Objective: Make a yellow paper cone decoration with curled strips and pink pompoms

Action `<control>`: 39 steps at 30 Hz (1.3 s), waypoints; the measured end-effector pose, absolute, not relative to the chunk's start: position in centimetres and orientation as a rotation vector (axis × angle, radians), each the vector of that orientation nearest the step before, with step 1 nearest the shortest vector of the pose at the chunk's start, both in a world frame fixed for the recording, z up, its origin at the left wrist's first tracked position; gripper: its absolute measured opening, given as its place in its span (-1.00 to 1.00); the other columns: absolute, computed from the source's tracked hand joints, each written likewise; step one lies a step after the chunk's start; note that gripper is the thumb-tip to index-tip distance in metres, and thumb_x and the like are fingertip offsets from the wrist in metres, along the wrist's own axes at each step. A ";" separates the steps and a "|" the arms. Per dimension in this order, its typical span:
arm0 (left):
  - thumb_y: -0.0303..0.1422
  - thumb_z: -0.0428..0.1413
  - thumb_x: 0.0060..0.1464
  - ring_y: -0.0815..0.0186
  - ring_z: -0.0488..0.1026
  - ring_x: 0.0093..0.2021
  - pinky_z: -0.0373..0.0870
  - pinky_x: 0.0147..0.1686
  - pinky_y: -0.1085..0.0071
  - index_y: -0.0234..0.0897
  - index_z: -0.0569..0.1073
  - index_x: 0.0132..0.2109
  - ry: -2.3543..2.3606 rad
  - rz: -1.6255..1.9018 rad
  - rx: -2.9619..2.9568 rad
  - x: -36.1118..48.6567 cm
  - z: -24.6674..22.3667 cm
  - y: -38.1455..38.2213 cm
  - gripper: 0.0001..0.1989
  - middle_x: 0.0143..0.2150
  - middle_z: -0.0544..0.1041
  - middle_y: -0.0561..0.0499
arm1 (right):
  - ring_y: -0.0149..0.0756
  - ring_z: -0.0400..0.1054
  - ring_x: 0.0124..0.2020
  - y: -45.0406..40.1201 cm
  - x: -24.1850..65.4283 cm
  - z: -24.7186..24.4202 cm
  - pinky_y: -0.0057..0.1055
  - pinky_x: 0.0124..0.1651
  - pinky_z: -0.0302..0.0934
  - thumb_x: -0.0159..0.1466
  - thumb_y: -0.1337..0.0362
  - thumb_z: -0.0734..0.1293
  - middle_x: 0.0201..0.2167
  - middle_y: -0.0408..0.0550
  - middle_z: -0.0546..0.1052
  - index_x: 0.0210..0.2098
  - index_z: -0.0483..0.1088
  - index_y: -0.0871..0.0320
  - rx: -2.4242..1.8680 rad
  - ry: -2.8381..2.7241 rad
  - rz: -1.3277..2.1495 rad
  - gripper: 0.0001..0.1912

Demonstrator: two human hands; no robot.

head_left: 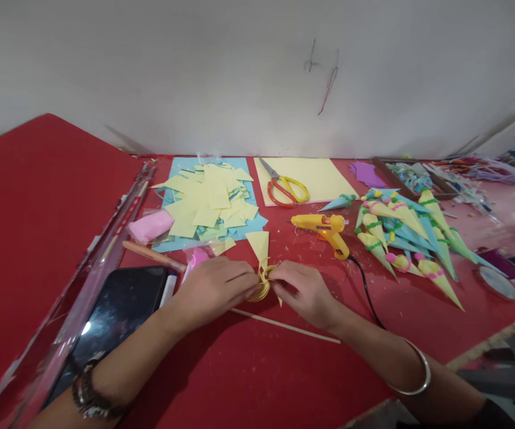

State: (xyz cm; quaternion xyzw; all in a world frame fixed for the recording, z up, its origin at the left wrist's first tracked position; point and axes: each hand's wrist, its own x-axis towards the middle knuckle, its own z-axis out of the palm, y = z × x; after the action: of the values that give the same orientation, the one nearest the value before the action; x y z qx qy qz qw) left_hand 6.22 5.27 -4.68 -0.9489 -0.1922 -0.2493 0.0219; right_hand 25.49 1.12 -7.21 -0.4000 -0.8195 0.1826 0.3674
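Note:
Both hands meet at a small yellow coil of thin strip (261,291) low over the red table. My left hand (222,290) closes its fingers on the coil's left side. From the right, my right hand (304,293) pinches a loose yellow loop at the coil's upper edge. Its fingertips partly hide what they grip. Just beyond the coil lies a pale yellow triangular paper piece (258,247). A long thin cream stick or strip (288,326) rests on the table below the hands.
Behind my hands are a yellow glue gun (322,223), scissors (287,186) on cream sheets, and a heap of cut yellow paper (215,193). Finished-looking paper cones (400,223) pile up at right. A black phone (123,310) and pink packet (151,226) lie at left.

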 end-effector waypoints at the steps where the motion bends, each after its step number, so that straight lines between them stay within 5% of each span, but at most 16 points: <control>1: -0.42 -0.19 0.17 0.42 0.34 -0.54 0.22 -0.54 0.50 -0.26 0.39 -0.41 -0.593 -0.770 -2.940 6.2 -4.6 5.2 -0.70 -0.50 0.47 0.08 | -0.40 0.29 -0.43 1.1 25.5 -7.2 -0.50 -0.36 0.16 0.24 0.37 0.14 -0.45 -0.08 0.44 -0.33 0.32 0.16 -1.024 -2.124 0.450 -0.86; 26: -0.42 -0.14 0.17 0.43 0.38 -0.47 0.25 -0.46 0.50 -0.27 0.36 -0.36 -0.598 -0.824 -2.920 6.1 -4.6 5.1 -0.79 -0.45 0.49 0.09 | -0.37 0.28 -0.46 1.1 25.4 -7.2 -0.49 -0.39 0.15 0.12 0.42 0.20 -0.47 -0.09 0.43 -0.34 0.36 0.15 -1.197 -2.082 0.481 -0.86; 39: -0.39 -0.23 0.20 0.40 0.32 -0.56 0.17 -0.54 0.47 -0.27 0.36 -0.44 -0.600 -0.560 -3.004 6.2 -4.9 5.6 -0.65 -0.54 0.44 0.09 | -0.38 0.26 -0.47 1.2 25.6 -7.3 -0.50 -0.41 0.11 0.16 0.43 0.18 -0.50 -0.10 0.42 -0.40 0.33 0.17 -1.144 -2.189 0.355 -0.88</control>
State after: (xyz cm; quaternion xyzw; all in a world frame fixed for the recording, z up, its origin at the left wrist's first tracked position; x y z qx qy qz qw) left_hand 6.21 5.62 -4.88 -0.9645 -0.1928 -0.1799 0.0139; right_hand 25.56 1.16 -7.32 -0.4346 -0.8319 0.1350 0.3173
